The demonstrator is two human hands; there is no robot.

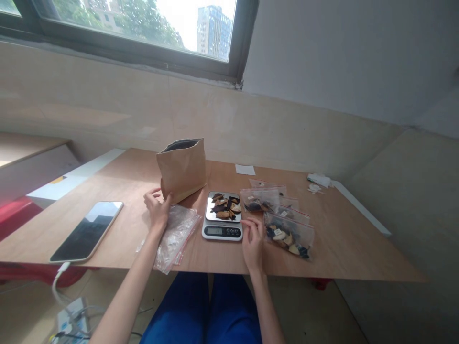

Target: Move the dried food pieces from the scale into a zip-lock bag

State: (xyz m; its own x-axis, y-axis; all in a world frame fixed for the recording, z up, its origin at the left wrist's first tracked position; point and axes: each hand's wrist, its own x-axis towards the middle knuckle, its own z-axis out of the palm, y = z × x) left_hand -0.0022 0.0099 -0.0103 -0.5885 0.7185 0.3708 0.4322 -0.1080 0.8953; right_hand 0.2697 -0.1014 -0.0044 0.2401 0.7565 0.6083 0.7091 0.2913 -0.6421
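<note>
The left hand point(158, 206) rests at the foot of an upright brown paper bag point(182, 168), fingers loosely curled against its lower left corner, thumb touching the paper; it grips nothing fully. The bag stands open at the top, dark inside, with no printing I can make out on its face. Under that hand's wrist, towards six o'clock, lies a stack of empty clear zip bags point(174, 236) with red seal strips.

The right hand point(253, 240) lies flat and relaxed on the table point(344, 239), fingers narrow together, its fingertips just beside the lower right corner of a small digital kitchen scale point(222, 220). Whether they actually touch the scale is hard to tell from here. The scale's steel plate carries a heap of dried slices point(225, 205), dark brown and tan. Its display and buttons are too small to read.

At three o'clock from the scale sit filled zip bags point(289, 234) holding the same dried pieces, each with a small white label whose writing is illegible. At nine o'clock from the left hand, well apart, a phone point(88, 231) lies screen-up and dark, a white cable at its near end. A white slip of paper point(245, 169) lies at twelve o'clock from the scale.
</note>
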